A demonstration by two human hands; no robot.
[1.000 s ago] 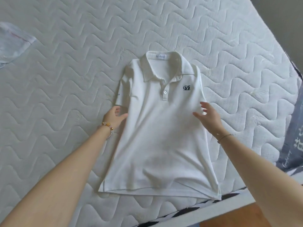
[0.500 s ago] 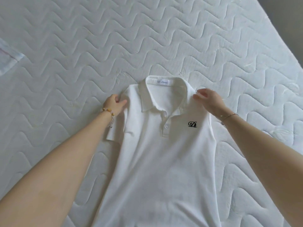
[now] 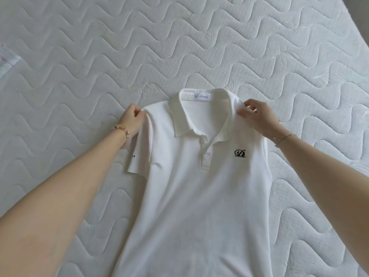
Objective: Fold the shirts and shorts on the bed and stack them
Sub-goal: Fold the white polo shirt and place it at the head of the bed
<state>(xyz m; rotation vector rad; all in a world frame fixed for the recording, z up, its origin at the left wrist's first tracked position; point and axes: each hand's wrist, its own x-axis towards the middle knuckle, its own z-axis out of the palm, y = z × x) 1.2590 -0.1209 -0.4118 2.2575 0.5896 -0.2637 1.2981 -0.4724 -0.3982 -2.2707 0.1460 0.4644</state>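
Far left on the bed (image 3: 79,66) lay a pale cloth (image 3: 8,58). The left hand (image 3: 130,120) had its grip pinched on one shoulder of the white polo shirt (image 3: 199,196), which lay face up on the mattress. The right hand (image 3: 259,116) grasped the other shoulder.

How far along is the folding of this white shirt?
Done: the white polo shirt lies face up and smooth on the mattress. In hand: the left hand and right hand each pinch a shoulder beside the collar. Left: the left sleeve sticks out, the body is unfolded, and no stack is in view. The cloth at the left edge is too cropped to judge.
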